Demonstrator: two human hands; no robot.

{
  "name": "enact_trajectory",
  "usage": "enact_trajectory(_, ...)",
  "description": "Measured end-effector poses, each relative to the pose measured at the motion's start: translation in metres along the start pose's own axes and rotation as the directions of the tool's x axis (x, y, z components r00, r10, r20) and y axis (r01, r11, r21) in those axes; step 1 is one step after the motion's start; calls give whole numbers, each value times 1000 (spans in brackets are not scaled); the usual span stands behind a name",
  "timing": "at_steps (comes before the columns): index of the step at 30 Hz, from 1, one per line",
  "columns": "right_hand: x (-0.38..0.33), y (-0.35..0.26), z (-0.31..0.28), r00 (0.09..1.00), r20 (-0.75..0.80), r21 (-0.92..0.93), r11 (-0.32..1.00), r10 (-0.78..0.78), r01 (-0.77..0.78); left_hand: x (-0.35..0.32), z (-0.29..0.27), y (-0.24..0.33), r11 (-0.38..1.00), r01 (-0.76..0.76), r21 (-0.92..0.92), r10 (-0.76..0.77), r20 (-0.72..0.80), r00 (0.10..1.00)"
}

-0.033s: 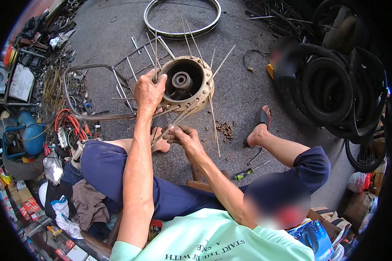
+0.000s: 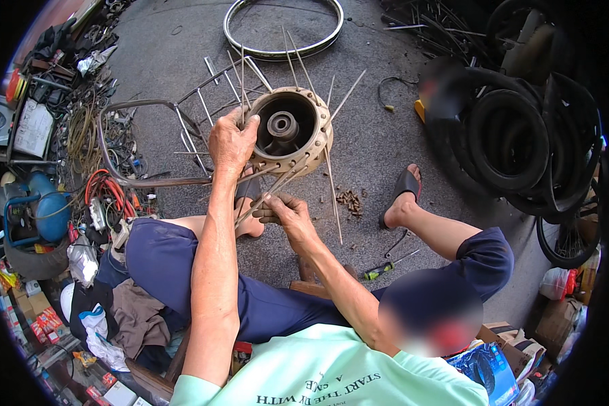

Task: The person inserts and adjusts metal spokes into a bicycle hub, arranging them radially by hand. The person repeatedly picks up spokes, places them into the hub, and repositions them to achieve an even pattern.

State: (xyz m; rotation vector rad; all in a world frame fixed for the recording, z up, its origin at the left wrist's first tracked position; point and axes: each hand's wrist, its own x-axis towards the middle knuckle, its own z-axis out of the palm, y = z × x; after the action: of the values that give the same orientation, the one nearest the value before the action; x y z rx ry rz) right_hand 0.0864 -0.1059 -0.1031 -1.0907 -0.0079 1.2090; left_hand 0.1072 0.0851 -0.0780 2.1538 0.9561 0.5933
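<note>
A drum-type wheel hub [image 2: 319, 141] is tilted up in front of me, its dark hollow and centre bearing showing. Several long metal spokes [image 2: 332, 193] fan out from holes round its flange. My left hand [image 2: 233, 143] grips the hub's left edge, thumb on the rim, with upright spokes beside the fingers. Below the hub, my right hand [image 2: 284, 214] is closed round the ends of a few spokes that slant down toward me; its fingertips are partly hidden. A small heap of brass-coloured spoke nipples [image 2: 349, 201] lies on the ground to the right of the hub.
A bare wheel rim [image 2: 231, 37] lies at the far side. Behind my left hand is a metal tube frame [image 2: 139, 182]. Black tyres [image 2: 477, 145] are piled at right; a green-handled screwdriver [image 2: 379, 272] lies near my right leg. Tangled cables [image 2: 81, 118] crowd the left.
</note>
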Motion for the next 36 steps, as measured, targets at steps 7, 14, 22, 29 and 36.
enact_trajectory(7, 3, 0, 7, 1000, -23, -13, 1000, -4, 4, 1, -2, 2, 997, 48, 68, -51, 38, 998)
enact_trajectory(14, -1, 0, -8, 998, 63, -35, 999, -26, 28, 1, -3, 1, 996, 39, 85, -42, 32, 999)
enact_trajectory(22, -18, 14, 17, 988, -153, -237, 971, -36, -1, 1, -3, 0, 994, 18, 106, -21, 27, 999)
enact_trajectory(29, -46, 10, 33, 850, -189, -564, 763, -492, 316, 0, -1, 0, 998, 9, 58, -9, 7, 1000)
enact_trajectory(36, -39, 4, 25, 945, -156, -489, 854, -288, 180, 0, -1, 0, 997, 33, 76, -36, 44, 998)
